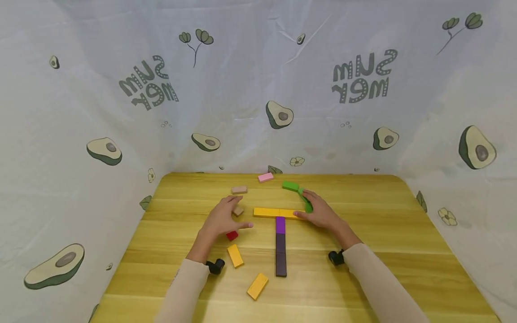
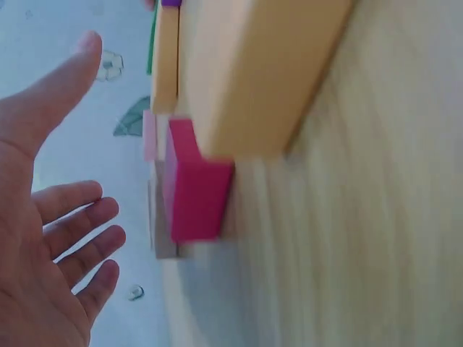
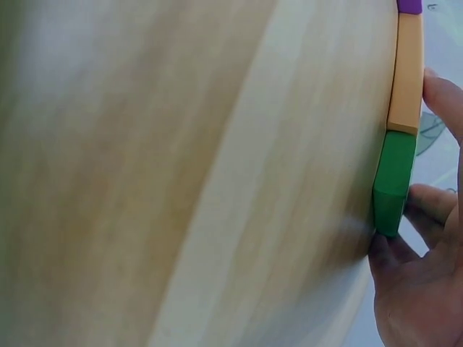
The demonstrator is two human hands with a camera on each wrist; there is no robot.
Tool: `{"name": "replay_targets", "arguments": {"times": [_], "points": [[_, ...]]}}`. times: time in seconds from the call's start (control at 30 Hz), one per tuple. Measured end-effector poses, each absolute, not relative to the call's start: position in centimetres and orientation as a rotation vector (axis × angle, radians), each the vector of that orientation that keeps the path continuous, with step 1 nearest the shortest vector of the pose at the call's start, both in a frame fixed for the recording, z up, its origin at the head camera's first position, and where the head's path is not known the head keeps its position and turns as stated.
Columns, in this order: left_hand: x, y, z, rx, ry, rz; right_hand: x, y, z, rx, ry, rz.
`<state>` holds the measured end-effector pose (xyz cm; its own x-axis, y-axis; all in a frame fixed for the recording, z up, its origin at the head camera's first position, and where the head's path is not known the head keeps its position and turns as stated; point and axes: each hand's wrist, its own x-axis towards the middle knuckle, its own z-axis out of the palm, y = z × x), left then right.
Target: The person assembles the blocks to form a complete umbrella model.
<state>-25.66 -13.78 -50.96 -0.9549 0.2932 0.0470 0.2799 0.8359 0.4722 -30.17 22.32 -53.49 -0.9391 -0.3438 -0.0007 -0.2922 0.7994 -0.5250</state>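
Note:
My left hand hovers with thumb and fingers spread, holding nothing. Under and beside it lie a tan block and a red block; the red one shows clearly in the left wrist view. My right hand reaches over the right end of a row of two yellow blocks. Its thumb rests at the right yellow block, while its fingertips touch the green blocks, partly hiding them. Below the yellow row, a purple block heads a straight line of dark blocks.
Another green block lies beyond the right fingers. Near the back edge are a pink block and a second tan block. Two loose yellow blocks lie toward the front of the wooden table. A printed cloth hangs behind.

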Motion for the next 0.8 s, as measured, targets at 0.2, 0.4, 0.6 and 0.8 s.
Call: {"name": "replay_targets", "arguments": {"times": [0.2, 0.4, 0.6, 0.8], "points": [[-26.6, -15.0, -51.5, 0.253, 2.967, 0.793, -30.2, 22.5, -53.3, -0.506, 2.887, -0.816], [-26.8, -15.3, -52.2, 0.157, 2.965, 0.837, -30.1, 22.4, -53.5, -0.510, 2.885, -0.830], [-27.3, -15.4, -52.8, 0.190, 3.000, 0.825, -30.1, 22.4, -53.4, -0.497, 2.883, -0.836], [-27.5, -15.5, -52.7, 0.222, 2.995, 0.808, -30.3, 22.4, -53.5, -0.488, 2.885, -0.831]]}}
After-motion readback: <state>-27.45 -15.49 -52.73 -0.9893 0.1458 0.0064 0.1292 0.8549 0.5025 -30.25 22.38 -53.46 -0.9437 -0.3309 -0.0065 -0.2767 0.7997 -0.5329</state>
